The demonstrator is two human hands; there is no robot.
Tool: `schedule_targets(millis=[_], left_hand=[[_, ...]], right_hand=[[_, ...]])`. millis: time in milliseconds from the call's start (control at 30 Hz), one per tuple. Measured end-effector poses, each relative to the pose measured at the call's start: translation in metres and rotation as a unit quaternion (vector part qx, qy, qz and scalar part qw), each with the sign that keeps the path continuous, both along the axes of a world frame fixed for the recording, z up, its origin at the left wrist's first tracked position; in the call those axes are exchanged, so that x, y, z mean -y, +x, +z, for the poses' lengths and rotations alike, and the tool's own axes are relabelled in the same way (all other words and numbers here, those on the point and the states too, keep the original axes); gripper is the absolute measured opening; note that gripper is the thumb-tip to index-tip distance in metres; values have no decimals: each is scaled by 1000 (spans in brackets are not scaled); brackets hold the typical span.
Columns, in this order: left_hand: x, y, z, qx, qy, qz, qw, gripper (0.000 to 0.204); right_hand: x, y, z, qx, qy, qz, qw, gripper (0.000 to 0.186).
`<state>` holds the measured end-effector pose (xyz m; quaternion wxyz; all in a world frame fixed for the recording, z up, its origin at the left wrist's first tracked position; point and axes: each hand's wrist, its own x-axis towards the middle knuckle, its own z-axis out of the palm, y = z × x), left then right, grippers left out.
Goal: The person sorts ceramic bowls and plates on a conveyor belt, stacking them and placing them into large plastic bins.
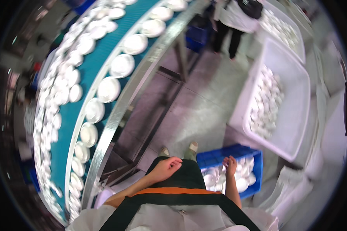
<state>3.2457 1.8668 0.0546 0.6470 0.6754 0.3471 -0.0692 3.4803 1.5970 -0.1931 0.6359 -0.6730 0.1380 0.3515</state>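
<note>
My left hand [169, 168] is held in front of my dark apron [177, 181], its fingers curled in, and nothing shows in it. My right hand [230, 165] hovers over the blue crate [259, 173] at my right, fingers loosely bent and a little apart, with nothing visible in them. Inside the crate lie several white round dish-like pieces [242, 184], jumbled together. Whether my right fingers touch any of them is hard to tell.
A teal conveyor belt [89, 63] carries many white round pieces [122, 66] at the left, behind a metal rail [117, 109]. A large white tub [297, 92] of small white pieces stands to the right. Another person [239, 17] stands at the far side.
</note>
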Motion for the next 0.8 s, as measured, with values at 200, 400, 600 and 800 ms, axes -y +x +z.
schedule_targets(millis=[200, 400, 600, 800], left_hand=[[-67, -20, 85, 108, 144, 169, 969, 26], [-205, -141, 100, -6, 474, 478, 740, 23], [-381, -312, -28, 40, 152, 799, 580, 47], [-465, -331, -68, 118, 29, 868, 482, 40]], right_hand=[[-271, -28, 212, 99, 209, 412, 881, 26], [-423, -35, 306, 232, 302, 592, 711, 21], [-557, -46, 323, 282, 262, 761, 523, 34], [-771, -38, 305, 534, 152, 690, 464, 54]])
